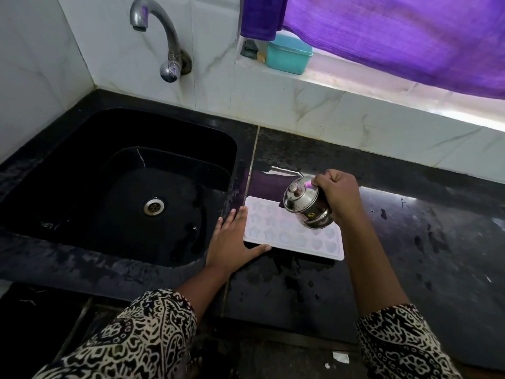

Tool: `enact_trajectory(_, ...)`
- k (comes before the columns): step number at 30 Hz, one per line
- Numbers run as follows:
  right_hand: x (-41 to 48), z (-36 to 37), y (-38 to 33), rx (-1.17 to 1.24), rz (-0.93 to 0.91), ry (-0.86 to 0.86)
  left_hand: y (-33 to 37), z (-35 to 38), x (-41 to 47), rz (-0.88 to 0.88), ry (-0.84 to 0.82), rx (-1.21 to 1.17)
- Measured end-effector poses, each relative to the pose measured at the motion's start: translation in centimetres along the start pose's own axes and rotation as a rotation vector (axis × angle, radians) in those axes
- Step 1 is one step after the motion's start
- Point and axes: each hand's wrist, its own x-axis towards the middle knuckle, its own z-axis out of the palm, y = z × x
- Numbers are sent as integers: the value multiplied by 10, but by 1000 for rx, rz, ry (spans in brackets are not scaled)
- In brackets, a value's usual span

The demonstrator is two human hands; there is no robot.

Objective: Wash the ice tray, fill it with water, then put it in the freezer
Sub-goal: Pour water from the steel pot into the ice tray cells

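White tray [284, 237]: flat on the black counter [410, 255], centre of frame, just right of the sink [82, 165]; moulds face up
Left hand [232, 242]: fingers straight, laid against the tray's left edge; thumb along its near edge
Right hand [338, 198]: clenched round a steel pot [303, 205], tilted over the tray
Tap [161, 36]: upper left, on the tiled wall
Box [288, 54]: teal, top centre, under a purple cloth [396, 36]
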Motion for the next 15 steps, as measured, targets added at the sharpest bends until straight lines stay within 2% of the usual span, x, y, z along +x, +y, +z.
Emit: enact_trajectory(15,9,-5,4,-34,-48,-52,2,1,1,-11,10,-5)
